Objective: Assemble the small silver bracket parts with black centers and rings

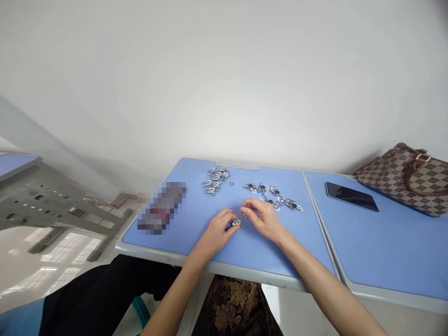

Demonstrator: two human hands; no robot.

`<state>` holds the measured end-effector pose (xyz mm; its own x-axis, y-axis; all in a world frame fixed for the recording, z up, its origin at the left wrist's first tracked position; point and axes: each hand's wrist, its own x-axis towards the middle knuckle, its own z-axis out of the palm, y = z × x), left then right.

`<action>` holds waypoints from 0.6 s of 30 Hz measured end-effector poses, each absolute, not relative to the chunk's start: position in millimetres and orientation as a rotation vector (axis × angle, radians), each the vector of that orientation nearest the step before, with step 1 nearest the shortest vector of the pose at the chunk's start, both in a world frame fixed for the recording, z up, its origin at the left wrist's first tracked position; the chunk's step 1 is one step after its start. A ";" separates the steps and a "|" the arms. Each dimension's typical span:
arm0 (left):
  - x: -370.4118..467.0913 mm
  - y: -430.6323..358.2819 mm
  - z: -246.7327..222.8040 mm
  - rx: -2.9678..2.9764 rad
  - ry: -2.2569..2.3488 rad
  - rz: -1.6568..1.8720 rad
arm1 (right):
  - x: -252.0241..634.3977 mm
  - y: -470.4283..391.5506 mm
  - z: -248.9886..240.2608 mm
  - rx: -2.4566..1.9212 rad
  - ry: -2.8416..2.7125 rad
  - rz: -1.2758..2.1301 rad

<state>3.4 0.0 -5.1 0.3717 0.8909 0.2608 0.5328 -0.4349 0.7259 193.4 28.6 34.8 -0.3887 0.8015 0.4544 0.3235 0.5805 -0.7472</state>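
Observation:
On the blue desk point(196, 224), my left hand point(219, 229) is closed on a small metal part point(237, 223), holding it low over the surface. Just to the right, my right hand point(261, 217) pinches something thin and small above that part; it is too small to name. Beyond my left hand lies a pile of silvery metal parts point(217, 177), with a small dark ring point(231, 184) beside it. Past my right hand are several metal parts with dark round pieces point(276, 192).
A pixelated dark object point(163, 207) lies at the desk's left side. On the adjoining right desk point(385, 252) are a black phone point(352, 197) and a checkered handbag point(406, 179). A white wall stands behind. A person's dark-clothed leg point(105, 289) shows at lower left.

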 end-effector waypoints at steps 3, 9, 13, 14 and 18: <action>3.2 0.0 -6.0 2.106 1.224 0.872 | 192.1 27.0 35.2 -0.888 -1.981 0.710; 3.6 -1.1 -5.4 2.123 1.221 0.883 | 190.1 27.1 33.9 -0.856 -2.070 0.553; 3.4 -0.8 -5.8 2.133 1.224 0.885 | 189.0 27.6 31.4 -0.838 -2.130 0.454; 3.3 -0.5 -6.4 2.135 1.222 0.886 | 188.3 27.5 30.1 -0.841 -2.125 0.434; 3.6 0.9 -10.0 2.148 1.222 0.884 | 182.9 25.5 23.2 -0.833 -2.087 0.341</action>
<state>3.6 0.9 -10.0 0.3828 0.8787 0.2852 0.5453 -0.4641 0.6980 182.9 25.5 23.2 -0.4248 0.6685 0.6104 0.4392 0.7418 -0.5067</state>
